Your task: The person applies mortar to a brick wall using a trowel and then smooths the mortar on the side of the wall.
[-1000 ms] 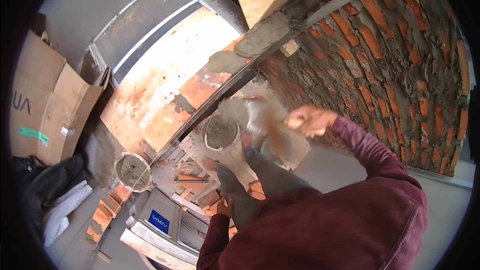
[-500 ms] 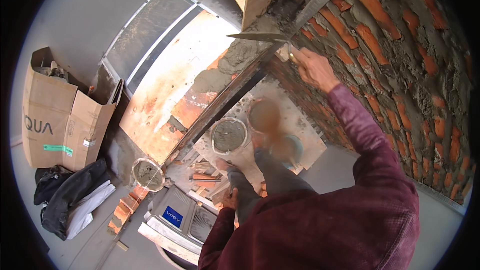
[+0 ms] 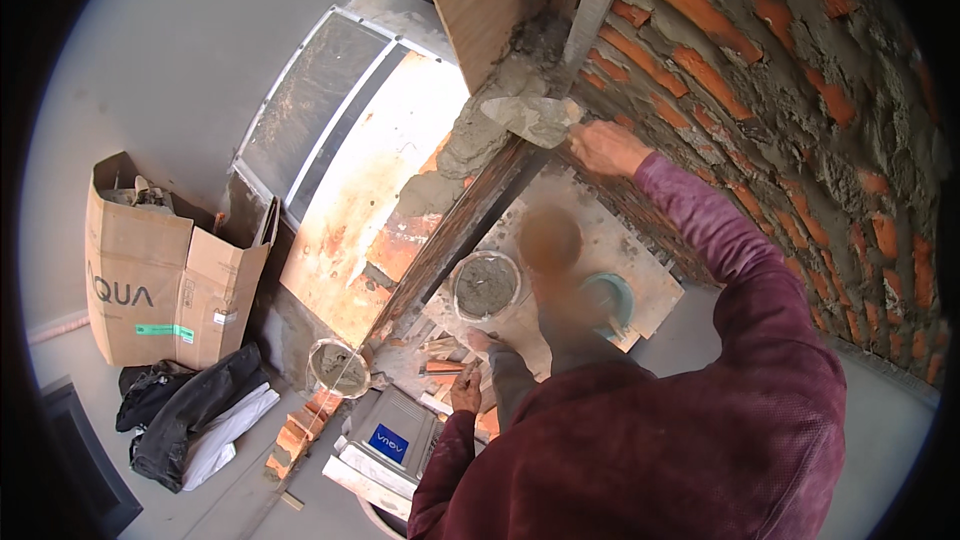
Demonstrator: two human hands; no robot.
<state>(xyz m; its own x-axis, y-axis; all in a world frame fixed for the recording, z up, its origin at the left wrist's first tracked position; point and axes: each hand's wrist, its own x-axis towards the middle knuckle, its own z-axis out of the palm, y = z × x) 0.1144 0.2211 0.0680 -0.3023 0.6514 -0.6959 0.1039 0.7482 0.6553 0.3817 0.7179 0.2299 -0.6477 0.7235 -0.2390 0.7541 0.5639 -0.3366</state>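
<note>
My right hand [image 3: 608, 148] grips the handle of a trowel [image 3: 540, 120]. The trowel's grey blade lies over the wet mortar [image 3: 478, 140] on top of a low brick wall, close to an upright wooden board [image 3: 470, 10]. Low beside my leg hangs my left hand [image 3: 466, 390], near wood scraps and brick pieces; its fingers are too small to make out. A bucket of mortar [image 3: 486, 286] stands on the board floor at my feet.
Mortar-smeared brick wall [image 3: 760, 90] rises on my right. A teal bucket [image 3: 608, 302] and a blurred brown patch are by my feet. Left are a cardboard box [image 3: 140, 270], dark clothing [image 3: 200, 410], another mortar bucket [image 3: 338, 368] and a grey case [image 3: 395, 435]. A string crosses the lower left.
The trowel has come down and turned, so its blade face shows instead of its edge. My right hand has lowered with it. The whole view has shifted somewhat.
</note>
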